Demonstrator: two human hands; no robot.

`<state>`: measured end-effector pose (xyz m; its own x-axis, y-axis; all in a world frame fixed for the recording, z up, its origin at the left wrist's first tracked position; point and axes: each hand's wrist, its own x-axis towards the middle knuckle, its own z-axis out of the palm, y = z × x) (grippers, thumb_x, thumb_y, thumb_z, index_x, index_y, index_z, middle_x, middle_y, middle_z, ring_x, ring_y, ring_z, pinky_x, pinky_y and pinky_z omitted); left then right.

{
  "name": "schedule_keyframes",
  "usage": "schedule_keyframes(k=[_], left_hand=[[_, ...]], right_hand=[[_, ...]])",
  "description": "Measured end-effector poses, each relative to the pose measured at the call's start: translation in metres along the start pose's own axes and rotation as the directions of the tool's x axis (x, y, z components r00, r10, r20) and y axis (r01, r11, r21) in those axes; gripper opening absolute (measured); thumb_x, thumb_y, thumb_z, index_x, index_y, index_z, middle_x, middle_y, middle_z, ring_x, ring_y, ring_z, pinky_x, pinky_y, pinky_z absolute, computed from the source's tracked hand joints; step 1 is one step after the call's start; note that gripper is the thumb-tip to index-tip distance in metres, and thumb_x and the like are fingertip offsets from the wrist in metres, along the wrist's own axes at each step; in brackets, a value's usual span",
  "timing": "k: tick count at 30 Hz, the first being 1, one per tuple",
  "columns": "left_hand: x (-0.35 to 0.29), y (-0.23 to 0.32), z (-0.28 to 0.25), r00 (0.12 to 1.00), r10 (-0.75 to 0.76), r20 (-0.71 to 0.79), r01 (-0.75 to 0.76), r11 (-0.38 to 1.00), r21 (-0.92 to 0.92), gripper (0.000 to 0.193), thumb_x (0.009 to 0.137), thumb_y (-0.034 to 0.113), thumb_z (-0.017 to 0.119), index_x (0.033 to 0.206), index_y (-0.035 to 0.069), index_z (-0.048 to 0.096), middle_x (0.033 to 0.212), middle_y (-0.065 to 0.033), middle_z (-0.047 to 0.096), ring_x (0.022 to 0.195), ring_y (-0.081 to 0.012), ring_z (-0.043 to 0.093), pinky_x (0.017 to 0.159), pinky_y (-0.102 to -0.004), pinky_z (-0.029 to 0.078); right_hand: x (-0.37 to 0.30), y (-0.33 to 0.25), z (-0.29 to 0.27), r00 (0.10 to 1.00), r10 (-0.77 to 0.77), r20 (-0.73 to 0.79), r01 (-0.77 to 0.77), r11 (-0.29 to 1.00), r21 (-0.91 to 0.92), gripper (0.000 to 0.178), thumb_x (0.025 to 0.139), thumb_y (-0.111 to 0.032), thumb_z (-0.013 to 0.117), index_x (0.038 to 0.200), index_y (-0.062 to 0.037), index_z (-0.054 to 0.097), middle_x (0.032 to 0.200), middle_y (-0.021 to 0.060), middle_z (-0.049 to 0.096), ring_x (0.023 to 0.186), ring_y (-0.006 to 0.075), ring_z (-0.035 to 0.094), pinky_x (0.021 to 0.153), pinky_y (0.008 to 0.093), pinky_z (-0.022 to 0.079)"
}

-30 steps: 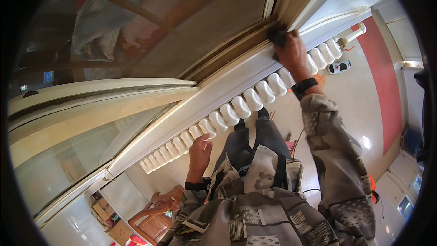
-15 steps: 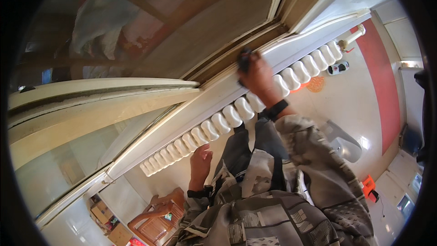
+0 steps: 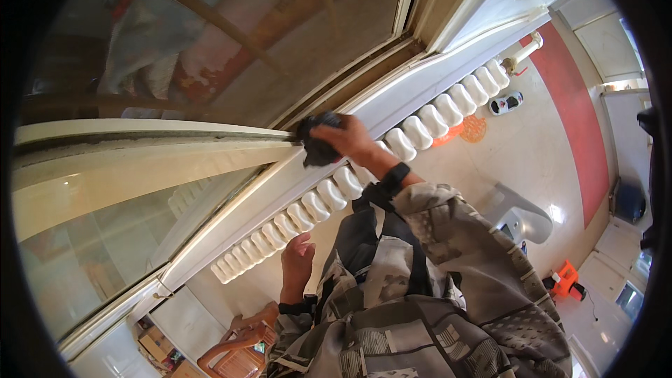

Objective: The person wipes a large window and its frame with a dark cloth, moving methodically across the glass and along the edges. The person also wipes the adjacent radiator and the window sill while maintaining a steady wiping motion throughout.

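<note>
Now that the right hand, gripping a black cloth, reaches the sash, more window track lies uncovered, while the left hand hangs loosely open.

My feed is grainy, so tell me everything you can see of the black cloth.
The cloth looks like soft black fabric, bunched into an uneven wad. The right hand grips it from the right, by the window track's lower-left end and over the sill. Its underside is hidden, so contact with the sill is unclear.
</note>
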<state>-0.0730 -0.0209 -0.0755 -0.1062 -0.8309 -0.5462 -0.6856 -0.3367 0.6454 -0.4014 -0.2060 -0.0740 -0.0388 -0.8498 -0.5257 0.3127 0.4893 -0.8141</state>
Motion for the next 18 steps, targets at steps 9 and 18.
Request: schedule_keyframes(k=[9,18], left_hand=[[0.043,0.064,0.013,0.964,0.251,0.081,-0.256,0.965,0.054,0.042,0.101,0.015,0.075,0.138,-0.004,0.071,0.126,-0.0227,0.08,0.111,-0.0316,0.081,0.096,-0.0414,0.063],[0.111,0.181,0.037,0.848,0.525,0.072,-0.526,0.85,-0.007,0.04,0.099,0.009,0.078,0.137,0.0,0.071,0.129,-0.0233,0.076,0.106,-0.0374,0.079,0.093,-0.0439,0.062]], right_hand=[[0.0,-0.077,-0.12,0.946,-0.168,-0.277,0.281,0.85,0.445,0.045,0.103,-0.044,0.083,0.13,-0.0098,0.07,0.114,0.0052,0.08,0.103,0.0244,0.08,0.081,0.0471,0.07],[0.02,-0.073,-0.181,0.87,-0.115,-0.479,0.282,0.914,0.292,0.03,0.107,-0.037,0.078,0.104,-0.0064,0.077,0.073,-0.0002,0.063,0.054,0.0126,0.049,0.05,0.0299,0.035]])
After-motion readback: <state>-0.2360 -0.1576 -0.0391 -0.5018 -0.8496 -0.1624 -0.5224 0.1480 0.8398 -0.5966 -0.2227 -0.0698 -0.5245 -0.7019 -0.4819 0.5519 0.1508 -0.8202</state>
